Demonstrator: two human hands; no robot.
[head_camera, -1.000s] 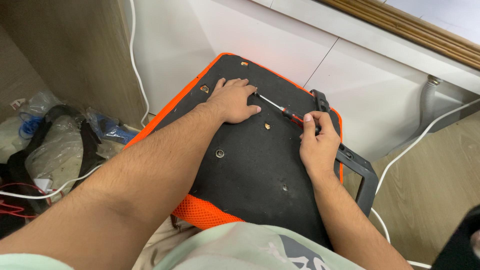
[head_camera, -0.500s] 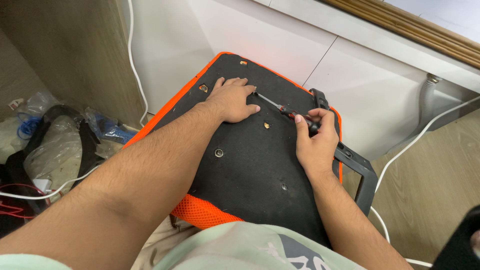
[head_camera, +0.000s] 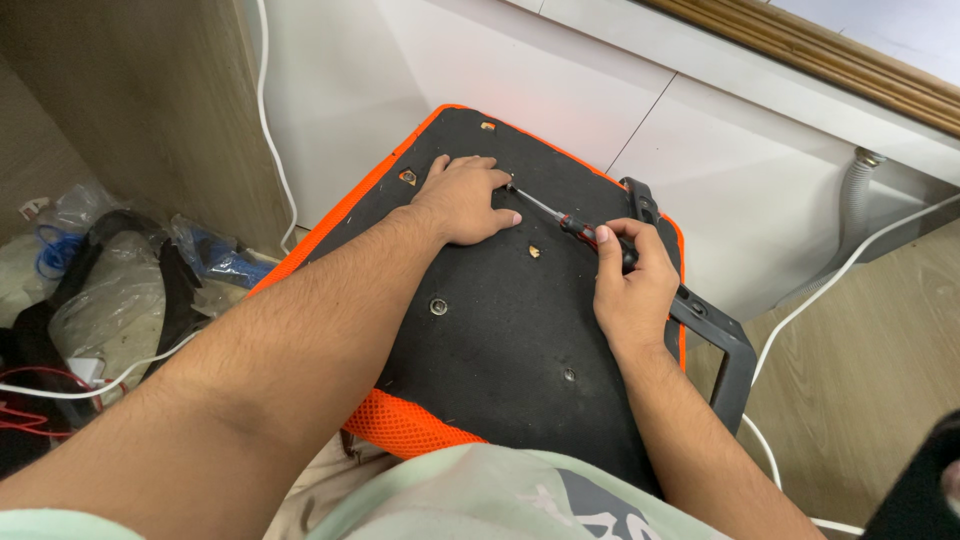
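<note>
An upturned chair seat (head_camera: 520, 330) with a black underside and orange mesh edging rests against my lap. My left hand (head_camera: 465, 200) lies flat on the black panel near its far edge, fingers spread, touching the shaft tip of a screwdriver (head_camera: 560, 222). My right hand (head_camera: 632, 280) grips the red and black handle of that screwdriver, which lies low and points left toward a hole by my left fingertips. Several metal threaded inserts (head_camera: 437, 306) dot the panel.
A black armrest bracket (head_camera: 725, 345) sticks out at the seat's right side. A white wall panel (head_camera: 700, 130) stands behind, with white cables (head_camera: 850, 265) and a grey hose. Plastic bags, blue and red wires and black straps (head_camera: 120, 290) lie at the left by a wooden panel.
My right hand has turned a little on the screwdriver handle; the tool stays at the same hole. My left hand has not moved.
</note>
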